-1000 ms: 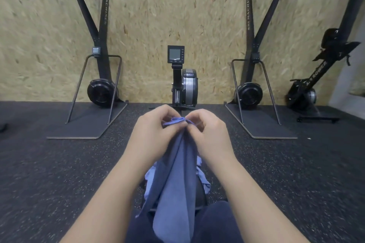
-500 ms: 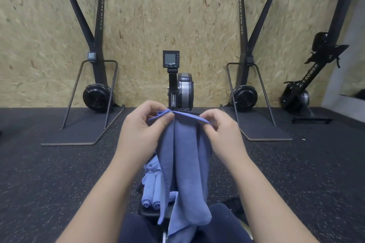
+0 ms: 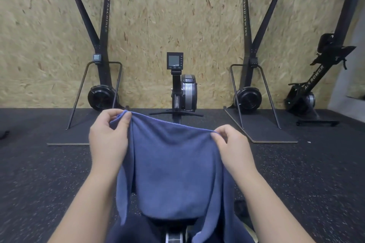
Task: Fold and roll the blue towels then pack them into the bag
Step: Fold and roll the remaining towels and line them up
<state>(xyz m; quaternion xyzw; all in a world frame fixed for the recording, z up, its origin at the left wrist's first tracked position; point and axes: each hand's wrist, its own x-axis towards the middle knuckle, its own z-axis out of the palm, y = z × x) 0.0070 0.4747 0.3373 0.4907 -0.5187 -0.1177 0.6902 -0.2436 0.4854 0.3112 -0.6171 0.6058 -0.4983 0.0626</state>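
While it hangs open for folding, the blue towel (image 3: 173,165) is pinched at its top corners by left hand (image 3: 107,136) and right hand (image 3: 232,144).

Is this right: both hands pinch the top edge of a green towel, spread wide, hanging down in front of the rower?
Not quite: the towel is blue, not green, as the head view shows. The rest holds: the left hand and right hand each pinch its top edge, spread wide, and it hangs down in front of the rower.
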